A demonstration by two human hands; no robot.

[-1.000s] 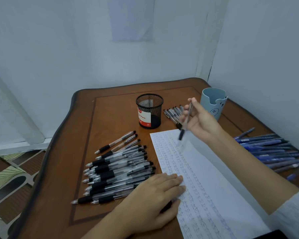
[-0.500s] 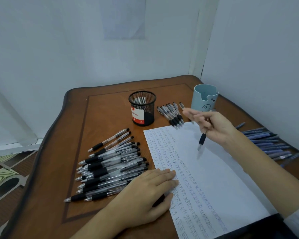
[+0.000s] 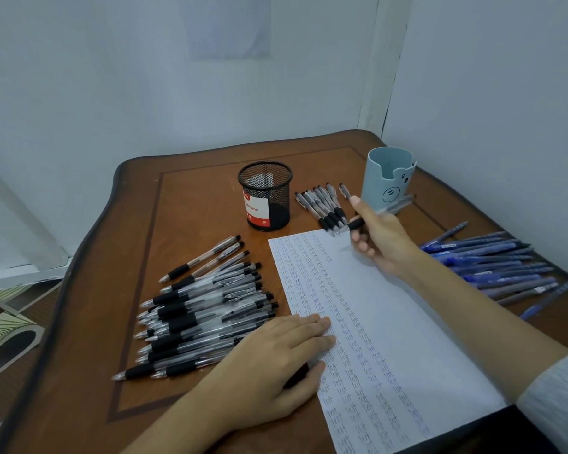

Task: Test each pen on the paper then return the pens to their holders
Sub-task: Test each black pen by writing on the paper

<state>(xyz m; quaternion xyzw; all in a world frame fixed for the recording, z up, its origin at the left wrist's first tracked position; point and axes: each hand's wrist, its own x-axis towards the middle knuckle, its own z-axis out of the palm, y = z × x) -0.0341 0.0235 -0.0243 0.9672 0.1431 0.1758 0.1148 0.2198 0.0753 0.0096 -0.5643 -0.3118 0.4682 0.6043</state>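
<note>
My right hand [image 3: 379, 239] holds a black-grip clear pen [image 3: 379, 213] level above the far end of the written paper [image 3: 391, 329], tip pointing left toward a small row of black pens [image 3: 322, 206]. My left hand [image 3: 276, 362] rests flat on the paper's left edge, fingers straight, next to a large pile of black pens [image 3: 204, 309]. A black mesh holder [image 3: 265, 194] and a light blue bear cup [image 3: 389, 178] stand at the back.
A spread of blue pens [image 3: 495, 267] lies on the right side of the wooden table [image 3: 184, 208], close to the right wall. Walls close in behind and to the right. The table's left edge drops to a patterned floor.
My right hand swung the pen from upright to level and carried it back from over the paper toward the small row of black pens. The left hand stayed put.
</note>
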